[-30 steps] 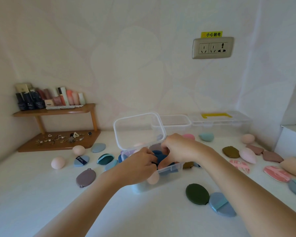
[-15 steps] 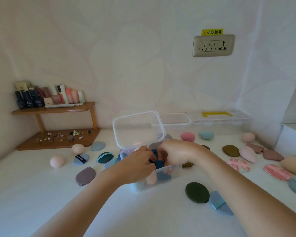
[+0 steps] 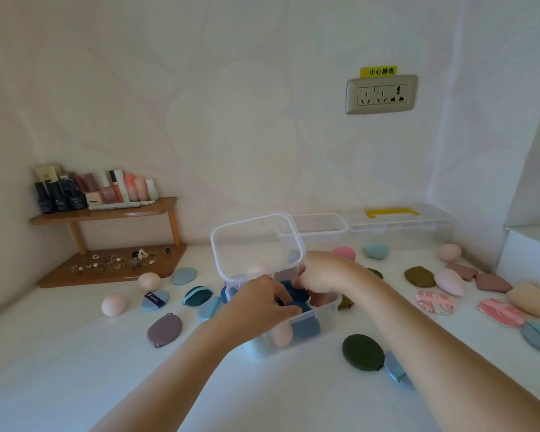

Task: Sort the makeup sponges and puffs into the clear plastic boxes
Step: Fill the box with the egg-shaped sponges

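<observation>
Partly done: left hand (image 3: 262, 302) and right hand (image 3: 323, 272) work blue puffs (image 3: 296, 295) inside box (image 3: 325, 307); holds unclear; many loose puffs (image 3: 363, 352) around box.

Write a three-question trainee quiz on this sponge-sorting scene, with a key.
1. True or false: the clear plastic box that the person's left hand and right hand reach into has its lid shut.
2. The dark green oval puff lies: A) inside that box; B) on the white table, nearer the camera than the box; C) on a wooden shelf.
3. Fill in: the flat puffs seen inside the box are dark ____.

Key: 1 false; 2 B; 3 blue.
</observation>
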